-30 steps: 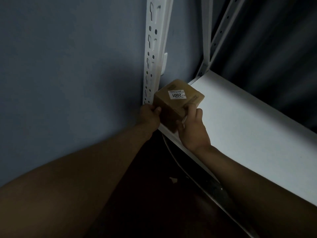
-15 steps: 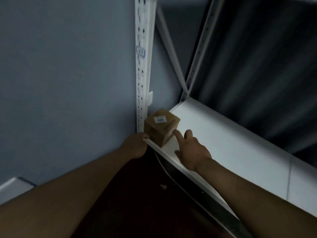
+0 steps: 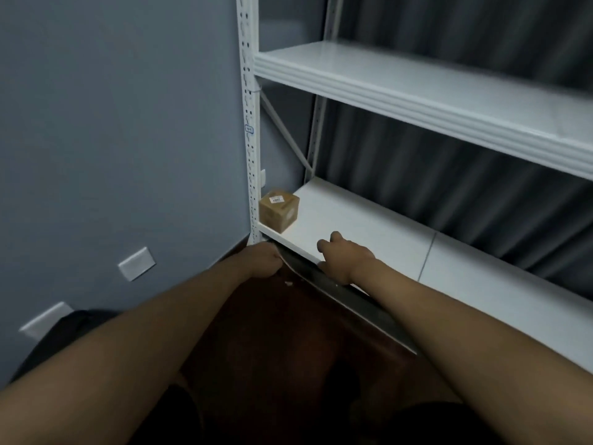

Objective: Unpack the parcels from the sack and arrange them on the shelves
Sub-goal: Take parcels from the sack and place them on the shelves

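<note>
A grey-blue wall point(image 3: 112, 139) filled the left of the frame, with a white metal shelving unit point(image 3: 250, 123) standing against it and dark curtains behind. A small brown cardboard parcel point(image 3: 278, 209) sat on the lower shelf point(image 3: 369, 226), tucked into its near left corner just beside the perforated upright, a white label on top. Neither of the hands touched it. The left hand point(image 3: 261, 260) hung below the shelf's front corner, fingers curled on nothing. The right hand point(image 3: 345, 256) lay over the shelf's front edge, fingers loosely bent, holding nothing, near the parcel but apart from it. The box looked light and stiff, its taped card faces likely firm enough to take between thumb and fingers on opposite sides. The upper shelf point(image 3: 417, 91) ran across the top right. The sack was not in view.
</note>
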